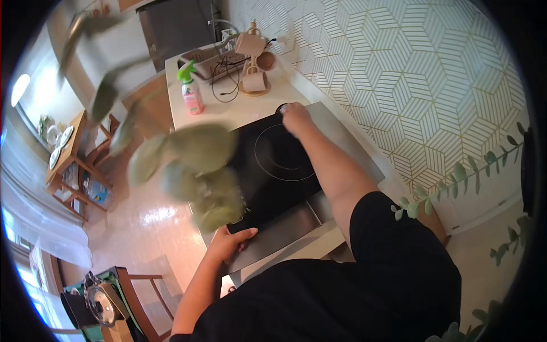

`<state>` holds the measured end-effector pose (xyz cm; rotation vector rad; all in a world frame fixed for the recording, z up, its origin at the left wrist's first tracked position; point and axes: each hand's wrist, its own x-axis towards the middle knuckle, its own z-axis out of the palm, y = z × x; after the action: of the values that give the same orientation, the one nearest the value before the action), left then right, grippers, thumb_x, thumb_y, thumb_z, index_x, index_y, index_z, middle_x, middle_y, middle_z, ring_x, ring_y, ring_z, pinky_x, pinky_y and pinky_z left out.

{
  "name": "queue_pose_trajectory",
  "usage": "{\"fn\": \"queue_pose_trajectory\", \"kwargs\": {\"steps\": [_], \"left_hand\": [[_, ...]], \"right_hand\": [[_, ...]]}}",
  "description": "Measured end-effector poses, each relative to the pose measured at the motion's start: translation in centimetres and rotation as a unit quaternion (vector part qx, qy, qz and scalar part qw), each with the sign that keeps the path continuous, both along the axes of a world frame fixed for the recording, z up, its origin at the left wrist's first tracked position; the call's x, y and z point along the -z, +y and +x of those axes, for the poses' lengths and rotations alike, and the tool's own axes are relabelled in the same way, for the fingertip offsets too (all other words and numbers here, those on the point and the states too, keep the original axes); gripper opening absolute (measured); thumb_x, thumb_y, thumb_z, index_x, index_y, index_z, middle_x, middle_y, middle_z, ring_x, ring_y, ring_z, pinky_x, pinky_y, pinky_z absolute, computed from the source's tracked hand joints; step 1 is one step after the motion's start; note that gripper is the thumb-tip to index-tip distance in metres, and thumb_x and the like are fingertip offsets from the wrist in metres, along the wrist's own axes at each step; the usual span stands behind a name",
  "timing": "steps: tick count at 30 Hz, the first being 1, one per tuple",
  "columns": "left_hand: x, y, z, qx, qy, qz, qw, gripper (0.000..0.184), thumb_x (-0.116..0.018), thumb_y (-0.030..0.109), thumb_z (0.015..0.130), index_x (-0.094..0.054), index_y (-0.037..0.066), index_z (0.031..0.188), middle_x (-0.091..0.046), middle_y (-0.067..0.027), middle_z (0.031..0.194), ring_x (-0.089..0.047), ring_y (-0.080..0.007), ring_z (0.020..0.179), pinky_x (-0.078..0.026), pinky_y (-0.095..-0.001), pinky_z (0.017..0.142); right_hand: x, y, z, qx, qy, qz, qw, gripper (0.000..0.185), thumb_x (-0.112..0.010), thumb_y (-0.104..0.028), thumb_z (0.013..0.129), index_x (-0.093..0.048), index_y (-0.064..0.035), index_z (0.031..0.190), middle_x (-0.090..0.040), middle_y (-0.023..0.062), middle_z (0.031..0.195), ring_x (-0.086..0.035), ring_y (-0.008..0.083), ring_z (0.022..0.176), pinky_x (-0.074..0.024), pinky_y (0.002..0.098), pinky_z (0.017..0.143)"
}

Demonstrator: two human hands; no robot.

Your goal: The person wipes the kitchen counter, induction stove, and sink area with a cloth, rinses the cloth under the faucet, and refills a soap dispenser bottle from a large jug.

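Observation:
A black glass cooktop (273,188) with a thin ring marking lies at an angle over a stainless steel surface (285,235) on the counter. My left hand (231,242) grips its near left corner, thumb on top and fingers mostly hidden below. At the far edge, my right hand (297,118) is closed around the corner, its fingertips partly out of sight. Blurred green leaves (196,159) hang close to the camera and cover the cooktop's left part.
On the pale counter (228,117) stand a pink spray bottle (192,94), a dish rack (213,64), a black cable (228,91) and a stand with pink mugs (254,81). A chair (134,302) holds a pot with a glass lid (101,305). Patterned wall (410,85) borders the right.

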<state>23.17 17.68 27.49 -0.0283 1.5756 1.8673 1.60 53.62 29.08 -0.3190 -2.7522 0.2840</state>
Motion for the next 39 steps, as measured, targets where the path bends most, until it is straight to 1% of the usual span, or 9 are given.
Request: {"fn": "queue_pose_trajectory", "kwargs": {"steps": [3,5,7,10,14,18,25,31,39], "left_hand": [[-1.2,0.6,0.2,-0.028,-0.003,0.033,0.999,0.065,-0.073,-0.005,0.075,-0.032,0.016,0.12,-0.051,-0.0035,0.075,-0.044,-0.0119,0.046,-0.035,-0.0256,0.04],[-1.4,0.6,0.4,-0.023,0.009,0.052,0.998,0.063,-0.074,-0.005,0.074,-0.034,0.015,0.119,-0.051,-0.0034,0.074,-0.045,-0.0119,0.047,-0.036,-0.0258,0.041],[-0.9,0.3,0.2,-0.019,0.016,0.023,0.999,0.062,-0.076,-0.003,0.074,-0.035,0.012,0.118,-0.053,-0.0032,0.074,-0.047,-0.0117,0.048,-0.037,-0.0252,0.041],[-0.5,0.1,0.3,-0.012,0.021,-0.014,1.0,0.061,-0.076,-0.002,0.073,-0.036,0.011,0.117,-0.054,-0.0031,0.075,-0.047,-0.0112,0.048,-0.037,-0.0246,0.041],[2.0,-0.3,-0.1,-0.017,0.147,0.011,0.989,0.056,-0.075,-0.001,0.074,-0.04,0.011,0.116,-0.053,-0.002,0.074,-0.046,-0.0105,0.047,-0.036,-0.0244,0.042],[-0.3,0.0,-0.2,0.007,-0.053,0.029,0.998,0.061,-0.073,-0.003,0.074,-0.04,0.011,0.123,-0.05,-0.0028,0.07,-0.043,-0.0111,0.046,-0.034,-0.0256,0.042],[-2.3,0.4,0.6,-0.015,0.002,-0.004,1.0,0.078,-0.08,0.006,0.071,-0.031,0.008,0.132,-0.055,-0.0018,0.073,-0.046,-0.01,0.051,-0.038,-0.0237,0.047],[-1.7,0.6,0.9,-0.028,0.012,-0.016,0.999,0.082,-0.081,0.006,0.072,-0.031,0.014,0.138,-0.056,-0.0012,0.081,-0.049,-0.0081,0.058,-0.038,-0.0224,0.048],[-3.0,0.8,1.1,-0.034,0.018,-0.043,0.998,0.085,-0.081,0.003,0.072,-0.029,0.015,0.137,-0.055,-0.0016,0.085,-0.049,-0.0088,0.057,-0.038,-0.0227,0.046]], "right_hand": [[1.2,-7.4,4.3,-0.2,0.062,-0.026,0.978,0.018,-0.055,-0.009,0.08,-0.063,0.0037,0.09,-0.061,0.0241,0.097,-0.057,0.038,0.099,-0.0462,0.0451,0.09],[-3.1,-14.8,12.5,-0.302,-0.05,-0.072,0.949,0.031,-0.056,-0.015,0.086,-0.06,0.0029,0.11,-0.057,0.0228,0.117,-0.054,0.0364,0.112,-0.0419,0.0456,0.099],[0.7,-18.8,18.2,-0.431,0.079,-0.045,0.898,0.043,-0.055,-0.022,0.091,-0.054,0.0024,0.126,-0.049,0.0226,0.135,-0.045,0.0356,0.128,-0.0359,0.0456,0.107],[0.0,-18.5,20.4,-0.463,0.015,-0.05,0.885,0.05,-0.054,-0.027,0.094,-0.049,0.0025,0.134,-0.042,0.0218,0.144,-0.037,0.035,0.137,-0.0305,0.0445,0.112],[-2.0,-11.6,15.6,-0.357,-0.042,0.003,0.933,0.049,-0.046,-0.029,0.097,-0.047,0.0005,0.136,-0.039,0.02,0.147,-0.035,0.0342,0.137,-0.0323,0.0467,0.111],[0.0,-4.0,8.9,-0.212,-0.072,-0.004,0.975,0.052,-0.038,-0.036,0.1,-0.044,-0.003,0.139,-0.034,0.0186,0.151,-0.031,0.0332,0.14,-0.0317,0.049,0.111],[1.4,2.7,3.8,-0.071,-0.034,0.031,0.996,0.055,-0.036,-0.037,0.099,-0.04,-0.0045,0.143,-0.038,0.0191,0.148,-0.037,0.0326,0.137,-0.0337,0.045,0.11],[-1.7,1.4,5.8,0.078,-0.103,-0.074,0.989,0.056,-0.035,-0.038,0.1,-0.04,-0.0022,0.142,-0.052,0.0283,0.129,-0.056,0.0415,0.115,-0.0443,0.0478,0.099],[-2.6,2.8,16.2,0.034,-0.135,-0.057,0.989,0.06,-0.036,-0.043,0.099,-0.04,-0.0009,0.141,-0.056,0.0315,0.121,-0.056,0.0452,0.111,-0.0441,0.0492,0.097]]}}
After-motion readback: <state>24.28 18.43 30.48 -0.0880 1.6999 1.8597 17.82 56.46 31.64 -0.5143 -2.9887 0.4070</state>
